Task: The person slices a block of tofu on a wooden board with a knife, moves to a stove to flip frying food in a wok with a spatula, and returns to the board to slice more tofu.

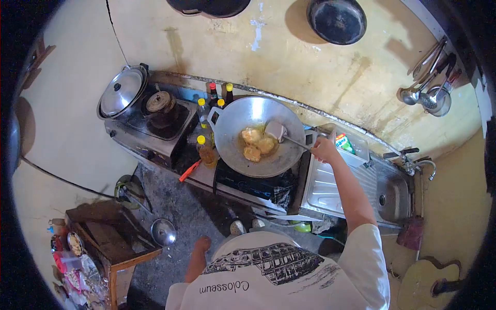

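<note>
My right hand is wrapped round the handle of a spatula. Its broad, flat blade reaches into a large metal wok, right beside several golden fried pieces lying in oil at the bottom. The wok sits on a black stove, and my right hand is just outside its right-hand handle. Low beside my body hangs my left hand, away from the counter; its fingers are too small and bunched in view to make out.
Left of the wok stand bottles with yellow caps and an orange-red handled item. Farther left, another stove holds a lidded pot and a lidded pan. A sink and plastic container are at right.
</note>
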Available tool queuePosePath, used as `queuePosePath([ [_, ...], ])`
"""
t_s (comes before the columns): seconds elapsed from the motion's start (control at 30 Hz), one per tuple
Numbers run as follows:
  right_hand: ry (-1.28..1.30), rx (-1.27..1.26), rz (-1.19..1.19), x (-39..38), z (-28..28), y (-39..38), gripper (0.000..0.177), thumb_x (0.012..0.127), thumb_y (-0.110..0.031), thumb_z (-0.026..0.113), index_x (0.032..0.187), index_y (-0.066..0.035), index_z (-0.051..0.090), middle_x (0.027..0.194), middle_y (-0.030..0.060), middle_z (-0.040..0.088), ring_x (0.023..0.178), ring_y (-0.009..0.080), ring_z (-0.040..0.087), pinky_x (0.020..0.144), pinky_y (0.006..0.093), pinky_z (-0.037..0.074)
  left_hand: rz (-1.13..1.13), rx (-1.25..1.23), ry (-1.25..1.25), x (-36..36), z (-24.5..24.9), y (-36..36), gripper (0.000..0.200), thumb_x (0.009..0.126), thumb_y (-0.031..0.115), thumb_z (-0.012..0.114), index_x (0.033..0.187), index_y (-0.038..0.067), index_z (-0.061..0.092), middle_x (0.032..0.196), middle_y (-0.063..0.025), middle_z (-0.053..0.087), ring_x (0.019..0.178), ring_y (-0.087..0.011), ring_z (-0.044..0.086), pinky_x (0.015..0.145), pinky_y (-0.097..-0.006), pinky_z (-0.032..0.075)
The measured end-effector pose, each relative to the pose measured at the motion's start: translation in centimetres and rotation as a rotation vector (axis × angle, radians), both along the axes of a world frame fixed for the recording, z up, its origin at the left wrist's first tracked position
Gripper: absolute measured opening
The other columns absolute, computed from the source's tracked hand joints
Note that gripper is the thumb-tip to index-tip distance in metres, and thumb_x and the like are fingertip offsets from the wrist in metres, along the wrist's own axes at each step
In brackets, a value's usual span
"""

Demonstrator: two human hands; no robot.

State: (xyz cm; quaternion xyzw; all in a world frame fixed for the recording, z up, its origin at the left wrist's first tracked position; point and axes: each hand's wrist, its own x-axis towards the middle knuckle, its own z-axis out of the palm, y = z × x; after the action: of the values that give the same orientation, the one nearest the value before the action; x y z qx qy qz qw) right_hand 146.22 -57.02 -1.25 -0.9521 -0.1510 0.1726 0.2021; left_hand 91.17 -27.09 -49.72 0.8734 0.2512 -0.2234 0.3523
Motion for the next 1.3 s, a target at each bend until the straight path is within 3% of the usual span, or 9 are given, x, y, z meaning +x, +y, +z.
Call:
queuePosePath([
  [0.17, 0.416, 0.153, -0.052, 1.0, 1.1, -0.1, 0.015, 0.071, -0.015, 0.06, 0.063, -0.003, 0.058, 0.054, 0.0086, 0.056, 0.039, 0.0148, 0.049, 0.032, 0.03, 0.035, 0.176, -0.048, 0.084, 5.5, 16.0, -3.3, 0.03, 0.079, 0.025, 0.048, 0.091, 0.004, 0.066, 0.104, -0.022, 0.06, 0.099, -0.037, 0.057, 0.086, -0.0428, 0.046],
  [0.33, 0.374, 0.058, 0.035, 1.0, 3.2, -1.0, 0.014, 0.072, -0.017, 0.062, 0.073, -0.004, 0.057, 0.056, 0.0067, 0.057, 0.043, 0.0154, 0.052, 0.035, 0.0285, 0.036, -0.033, 0.133, -0.083, 1.5, 3.1, -3.2, 0.026, 0.077, 0.022, 0.05, 0.088, 0.004, 0.066, 0.099, -0.0205, 0.062, 0.095, -0.037, 0.059, 0.082, -0.0434, 0.047],
  [0.57, 0.178, 0.043, 0.106, 1.2, 5.3, -4.3, 0.019, 0.072, -0.022, 0.065, 0.083, -0.007, 0.059, 0.06, 0.0055, 0.058, 0.051, 0.0156, 0.055, 0.045, 0.0312, 0.044, 0.319, 0.097, 0.237, 1.9, 12.7, -3.8, 0.024, 0.078, 0.019, 0.05, 0.092, 0.005, 0.065, 0.096, -0.0194, 0.063, 0.094, -0.0367, 0.06, 0.079, -0.0441, 0.048],
  [0.67, -0.079, 0.007, 0.279, 2.3, 4.5, -6.2, 0.023, 0.07, -0.022, 0.066, 0.088, -0.008, 0.06, 0.064, 0.0079, 0.06, 0.059, 0.0201, 0.059, 0.055, 0.0344, 0.047, 0.233, 0.095, 0.163, 0.9, 10.3, -3.2, 0.025, 0.08, 0.02, 0.048, 0.092, 0.007, 0.065, 0.097, -0.0187, 0.063, 0.093, -0.0363, 0.06, 0.079, -0.0443, 0.048],
  [0.77, -0.127, -0.043, 0.301, 1.6, 6.2, -6.4, 0.026, 0.068, -0.021, 0.066, 0.091, -0.009, 0.061, 0.069, 0.0105, 0.062, 0.068, 0.026, 0.062, 0.062, 0.0364, 0.048, 0.688, -0.518, 0.061, -2.6, 3.3, -0.7, 0.025, 0.084, 0.027, 0.054, 0.087, 0.004, 0.062, 0.091, -0.015, 0.063, 0.081, -0.0327, 0.061, 0.075, -0.0435, 0.049],
  [0.87, -0.317, 0.005, 0.444, 0.6, 7.6, -6.8, 0.02, 0.068, -0.018, 0.066, 0.086, -0.01, 0.061, 0.066, 0.0118, 0.06, 0.059, 0.0258, 0.059, 0.055, 0.0372, 0.044, -0.475, 0.268, -0.062, 0.4, 5.7, -1.6, 0.029, 0.082, 0.026, 0.046, 0.094, 0.007, 0.065, 0.1, -0.0198, 0.062, 0.094, -0.0362, 0.06, 0.082, -0.0425, 0.047],
  [1.0, -0.416, -0.164, 0.563, -0.6, 9.1, -6.4, 0.022, 0.068, -0.018, 0.065, 0.089, -0.011, 0.06, 0.077, 0.0132, 0.063, 0.075, 0.0322, 0.062, 0.064, 0.0419, 0.048, -0.02, 0.094, 0.059, 2.4, 7.9, -3.1, 0.031, 0.081, 0.029, 0.048, 0.098, 0.008, 0.064, 0.103, -0.0196, 0.062, 0.097, -0.0361, 0.058, 0.084, -0.0422, 0.046],
  [1.07, -0.461, -0.223, 0.552, -1.5, 9.1, -5.7, 0.021, 0.069, -0.016, 0.063, 0.089, -0.012, 0.06, 0.078, 0.0136, 0.063, 0.075, 0.0325, 0.061, 0.064, 0.043, 0.049, 0.288, -0.107, 0.219, 5.6, 16.6, -4.1, 0.032, 0.081, 0.031, 0.049, 0.1, 0.01, 0.064, 0.103, -0.0198, 0.061, 0.098, -0.0364, 0.058, 0.085, -0.0427, 0.045],
  [1.3, -0.627, -0.107, 0.544, -4.0, 7.0, -3.2, 0.02, 0.07, -0.01, 0.06, 0.09, -0.011, 0.06, 0.079, 0.0119, 0.058, 0.074, 0.0308, 0.06, 0.064, 0.0429, 0.049, 0.283, -0.024, 0.233, 5.2, 15.0, -4.3, 0.032, 0.079, 0.034, 0.054, 0.099, 0.011, 0.064, 0.102, -0.0207, 0.061, 0.099, -0.0378, 0.057, 0.086, -0.0435, 0.045],
])
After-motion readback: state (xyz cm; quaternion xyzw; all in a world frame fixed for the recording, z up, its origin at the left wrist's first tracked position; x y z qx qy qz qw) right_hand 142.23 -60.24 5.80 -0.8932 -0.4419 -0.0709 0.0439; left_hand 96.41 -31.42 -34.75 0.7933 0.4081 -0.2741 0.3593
